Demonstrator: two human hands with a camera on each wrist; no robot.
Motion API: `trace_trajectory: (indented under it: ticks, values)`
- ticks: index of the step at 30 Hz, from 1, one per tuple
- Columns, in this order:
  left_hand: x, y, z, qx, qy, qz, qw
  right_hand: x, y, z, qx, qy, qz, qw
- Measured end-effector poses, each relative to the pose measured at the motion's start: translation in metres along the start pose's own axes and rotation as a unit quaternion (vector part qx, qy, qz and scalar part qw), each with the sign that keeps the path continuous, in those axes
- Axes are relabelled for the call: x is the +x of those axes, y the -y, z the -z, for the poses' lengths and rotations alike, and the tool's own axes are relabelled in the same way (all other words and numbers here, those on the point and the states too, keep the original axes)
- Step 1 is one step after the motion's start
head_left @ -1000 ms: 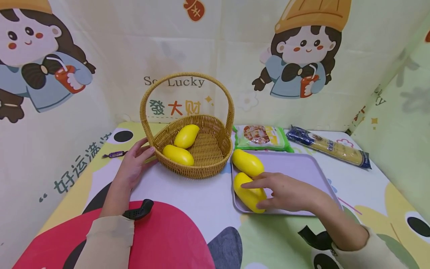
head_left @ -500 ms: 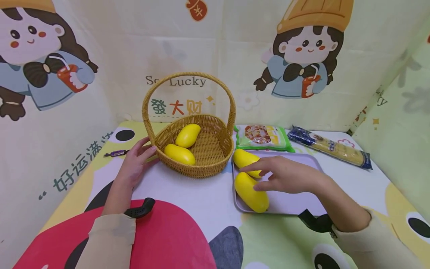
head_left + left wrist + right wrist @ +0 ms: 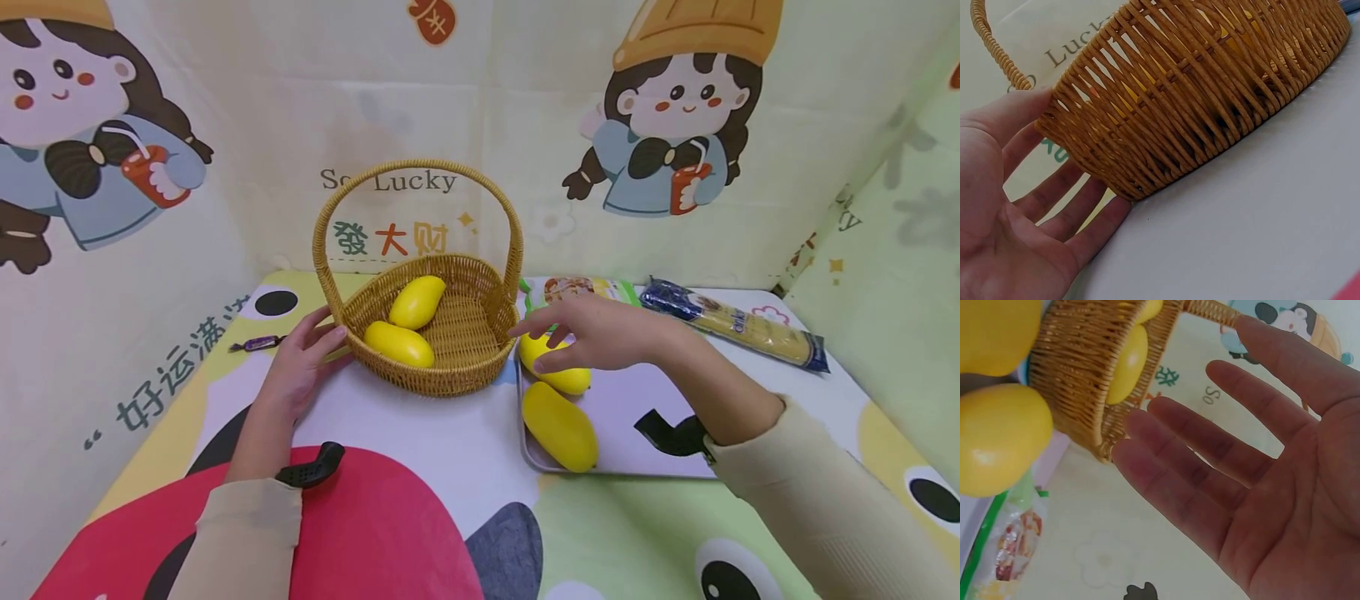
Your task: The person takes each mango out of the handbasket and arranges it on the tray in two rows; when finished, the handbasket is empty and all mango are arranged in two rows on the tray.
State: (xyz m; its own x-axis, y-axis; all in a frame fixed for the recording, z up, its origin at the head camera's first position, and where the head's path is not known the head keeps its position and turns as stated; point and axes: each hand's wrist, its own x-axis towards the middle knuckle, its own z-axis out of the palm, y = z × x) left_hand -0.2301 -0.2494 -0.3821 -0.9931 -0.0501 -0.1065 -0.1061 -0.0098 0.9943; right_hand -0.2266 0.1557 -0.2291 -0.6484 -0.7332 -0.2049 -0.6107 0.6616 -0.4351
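A wicker basket with a tall arched handle holds two yellow mangoes. My left hand rests against its left side; in the left wrist view the thumb touches the rim and the spread fingers lie along the woven wall. On a lilac tray lie a near mango and a far mango. Above the far mango my right hand hovers palm down, partly covering it, fingertips close to the basket's right rim. In the right wrist view its palm is bare and its fingers are extended.
Behind the tray lies a green-edged food packet, partly covered by my right hand. A long pack of noodles sits at the back right. A purple wrapped candy lies left of the basket. Printed cloth walls enclose the table.
My right hand has moved up and away from the near mango, past the far one, toward the back of the tray. The left hand and basket have stayed in place.
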Motion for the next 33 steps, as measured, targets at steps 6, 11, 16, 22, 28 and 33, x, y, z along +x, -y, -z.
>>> trace_trajectory:
  ticks: [6,11,16,22,28,33]
  values:
    - [0.000,-0.001,-0.002,0.001,-0.001,-0.001,1.0000,0.017,0.004,0.011,-0.013,-0.003,-0.005,0.9999]
    - [-0.002,-0.001,-0.003,-0.001,-0.001,-0.002,1.0000,0.030,0.008,0.015,0.015,-0.001,-0.013,0.9998]
    - [-0.001,-0.002,-0.002,-0.003,-0.001,0.001,1.0000,0.048,0.013,0.021,0.021,0.004,-0.023,0.9995]
    - [-0.002,-0.001,0.000,-0.012,-0.001,-0.002,0.9999,0.075,0.023,0.028,0.008,0.021,-0.016,0.9996]
    - [-0.002,-0.002,0.000,-0.016,-0.001,-0.004,0.9999,0.104,0.032,0.025,0.004,0.055,-0.024,0.9982]
    - [-0.001,-0.002,-0.002,-0.008,0.000,-0.001,1.0000,0.125,0.031,0.021,-0.001,0.086,-0.015,0.9962]
